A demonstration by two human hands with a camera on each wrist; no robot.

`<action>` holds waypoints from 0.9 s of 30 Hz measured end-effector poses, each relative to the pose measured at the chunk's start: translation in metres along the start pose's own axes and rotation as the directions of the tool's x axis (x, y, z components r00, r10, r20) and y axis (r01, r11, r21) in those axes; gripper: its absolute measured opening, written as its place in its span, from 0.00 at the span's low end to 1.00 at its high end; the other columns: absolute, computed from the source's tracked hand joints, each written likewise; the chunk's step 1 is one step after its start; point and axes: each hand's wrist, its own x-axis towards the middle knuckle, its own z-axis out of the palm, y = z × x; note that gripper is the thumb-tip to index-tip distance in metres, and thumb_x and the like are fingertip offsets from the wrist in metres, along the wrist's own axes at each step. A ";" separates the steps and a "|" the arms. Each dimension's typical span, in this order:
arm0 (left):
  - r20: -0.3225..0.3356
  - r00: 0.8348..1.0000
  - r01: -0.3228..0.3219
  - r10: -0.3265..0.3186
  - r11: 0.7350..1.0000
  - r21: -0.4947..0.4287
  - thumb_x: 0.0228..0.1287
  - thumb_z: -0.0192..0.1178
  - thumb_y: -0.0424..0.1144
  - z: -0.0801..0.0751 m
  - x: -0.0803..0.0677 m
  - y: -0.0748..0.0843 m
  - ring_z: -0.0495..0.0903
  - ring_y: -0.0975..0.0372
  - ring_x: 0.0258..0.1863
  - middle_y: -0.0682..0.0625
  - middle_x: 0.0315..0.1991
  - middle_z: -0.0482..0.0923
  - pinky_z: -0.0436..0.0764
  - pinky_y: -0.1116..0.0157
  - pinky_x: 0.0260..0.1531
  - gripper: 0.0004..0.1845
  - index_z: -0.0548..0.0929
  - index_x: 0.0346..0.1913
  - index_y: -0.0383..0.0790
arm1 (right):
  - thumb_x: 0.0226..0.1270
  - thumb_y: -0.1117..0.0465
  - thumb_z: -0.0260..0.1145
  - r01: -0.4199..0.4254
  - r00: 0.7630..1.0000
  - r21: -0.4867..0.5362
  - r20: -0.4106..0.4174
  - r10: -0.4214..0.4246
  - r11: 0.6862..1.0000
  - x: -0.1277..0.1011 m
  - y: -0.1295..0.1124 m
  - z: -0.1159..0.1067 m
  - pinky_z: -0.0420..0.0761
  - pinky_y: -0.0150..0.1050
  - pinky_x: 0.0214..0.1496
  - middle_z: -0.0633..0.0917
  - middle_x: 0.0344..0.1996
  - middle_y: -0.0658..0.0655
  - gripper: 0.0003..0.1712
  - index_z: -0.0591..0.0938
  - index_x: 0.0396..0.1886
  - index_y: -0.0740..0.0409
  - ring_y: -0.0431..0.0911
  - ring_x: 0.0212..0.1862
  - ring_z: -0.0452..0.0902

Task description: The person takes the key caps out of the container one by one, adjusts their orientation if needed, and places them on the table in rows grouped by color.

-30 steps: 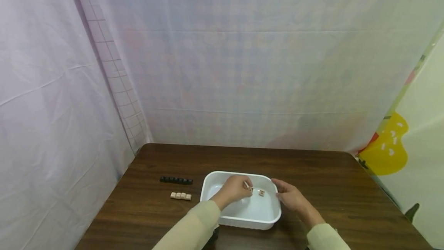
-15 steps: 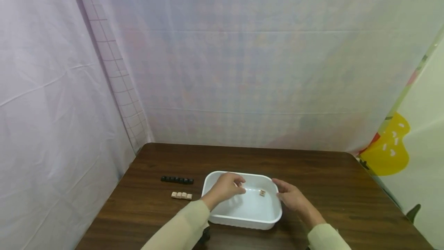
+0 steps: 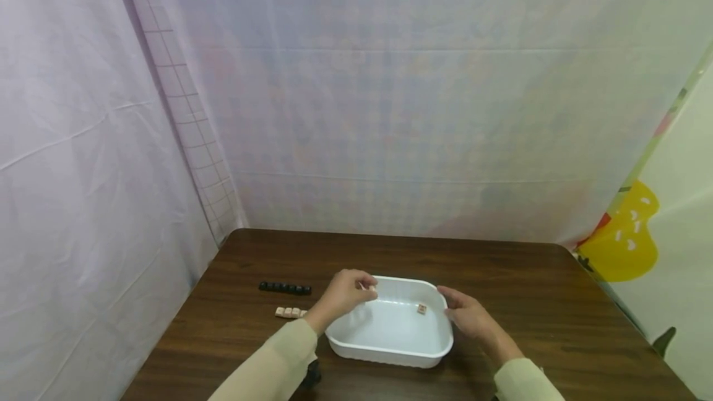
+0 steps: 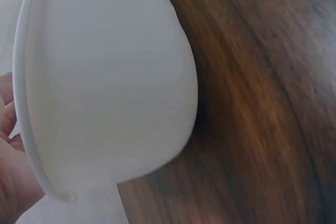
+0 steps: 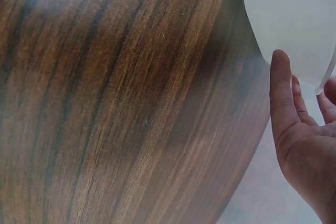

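In the head view, my left hand (image 3: 341, 294) is over the left edge of a white plastic tray (image 3: 390, 351), pinching a small pale keycap (image 3: 370, 288) between thumb and fingers. Another beige keycap (image 3: 421, 309) with brown markings lies inside the tray toward its right. At the tray's right end, my right hand (image 3: 472, 319) touches the rim. The right wrist view shows its fingers (image 5: 281, 85) straight along the tray's outer wall. Left of the tray lies a row of several beige keycaps (image 3: 287, 312), its right end partly behind my left hand.
A row of several black keycaps (image 3: 285, 288) lies behind the beige row on the dark wooden table (image 3: 501, 265). Pale curtains (image 3: 390, 110) hang behind the table and at its left. A cloth with a yellow shape (image 3: 624, 237) hangs at the right.
My left hand has lifted a keycap from the tray floor and moved left to the tray's left edge. One keycap stays inside; my right hand has kept its place.
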 end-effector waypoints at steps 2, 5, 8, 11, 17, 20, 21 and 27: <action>-0.012 1.000 -0.016 0.016 1.000 -0.020 0.58 0.69 0.29 -0.003 -0.001 -0.002 0.78 0.62 0.34 0.49 0.34 0.83 0.78 0.67 0.33 0.13 0.86 0.46 0.28 | 0.68 0.72 0.55 -0.007 1.000 -0.006 0.000 0.007 1.000 0.000 0.000 0.000 0.79 0.54 0.54 0.74 0.60 0.76 0.30 0.68 0.71 0.67 0.59 0.55 0.77; -0.024 1.000 -0.010 0.009 0.999 -0.033 0.58 0.69 0.29 -0.009 -0.003 -0.004 0.79 0.61 0.35 0.47 0.37 0.84 0.78 0.68 0.33 0.13 0.85 0.47 0.28 | 0.68 0.72 0.55 -0.023 1.000 -0.013 0.000 0.023 1.000 0.001 0.000 0.000 0.78 0.55 0.54 0.74 0.60 0.76 0.30 0.68 0.71 0.65 0.60 0.55 0.76; -0.037 0.999 0.013 -0.014 1.000 -0.018 0.59 0.70 0.30 -0.015 -0.006 -0.006 0.79 0.60 0.36 0.47 0.38 0.84 0.78 0.66 0.32 0.12 0.87 0.45 0.30 | 0.69 0.71 0.55 -0.032 0.999 -0.012 0.003 0.032 0.999 0.002 0.000 0.000 0.78 0.56 0.54 0.73 0.61 0.76 0.30 0.67 0.71 0.65 0.60 0.56 0.76; -0.056 0.997 0.049 -0.048 0.999 0.016 0.59 0.70 0.33 -0.021 -0.007 -0.007 0.77 0.61 0.35 0.49 0.37 0.83 0.78 0.65 0.32 0.11 0.87 0.44 0.34 | 0.69 0.71 0.55 -0.023 1.000 -0.021 0.001 0.023 1.000 0.002 0.000 0.000 0.76 0.57 0.56 0.73 0.61 0.75 0.30 0.68 0.71 0.65 0.62 0.58 0.74; -0.083 0.993 0.092 -0.089 0.995 0.038 0.59 0.70 0.32 -0.036 -0.014 -0.012 0.76 0.61 0.34 0.52 0.35 0.82 0.78 0.65 0.30 0.10 0.87 0.44 0.37 | 0.67 0.72 0.56 0.031 0.999 -0.067 -0.018 -0.033 0.997 0.003 0.003 -0.001 0.74 0.58 0.58 0.75 0.60 0.75 0.29 0.69 0.69 0.68 0.63 0.59 0.73; -0.093 0.988 0.126 -0.122 0.991 0.036 0.59 0.70 0.32 -0.044 -0.018 -0.017 0.78 0.61 0.35 0.51 0.36 0.83 0.79 0.65 0.31 0.11 0.87 0.45 0.37 | 0.67 0.72 0.56 0.024 1.000 -0.070 -0.016 -0.025 0.997 0.003 0.002 -0.001 0.72 0.59 0.60 0.73 0.61 0.75 0.29 0.69 0.69 0.68 0.65 0.61 0.71; -0.099 0.986 0.136 -0.132 0.990 0.037 0.60 0.70 0.33 -0.047 -0.019 -0.018 0.78 0.61 0.35 0.51 0.36 0.83 0.79 0.65 0.31 0.11 0.87 0.45 0.37 | 0.67 0.71 0.56 0.017 1.000 -0.071 -0.015 -0.018 0.997 0.003 0.002 -0.001 0.72 0.59 0.60 0.73 0.62 0.75 0.30 0.69 0.69 0.67 0.65 0.61 0.71; -0.161 0.978 0.142 -0.133 0.989 0.041 0.59 0.71 0.34 -0.068 -0.031 -0.032 0.80 0.60 0.34 0.50 0.35 0.84 0.81 0.63 0.33 0.10 0.87 0.43 0.38 | 0.66 0.70 0.57 -0.008 1.000 -0.075 -0.018 0.006 0.997 0.004 0.002 -0.001 0.72 0.60 0.60 0.74 0.61 0.74 0.30 0.69 0.70 0.66 0.65 0.61 0.71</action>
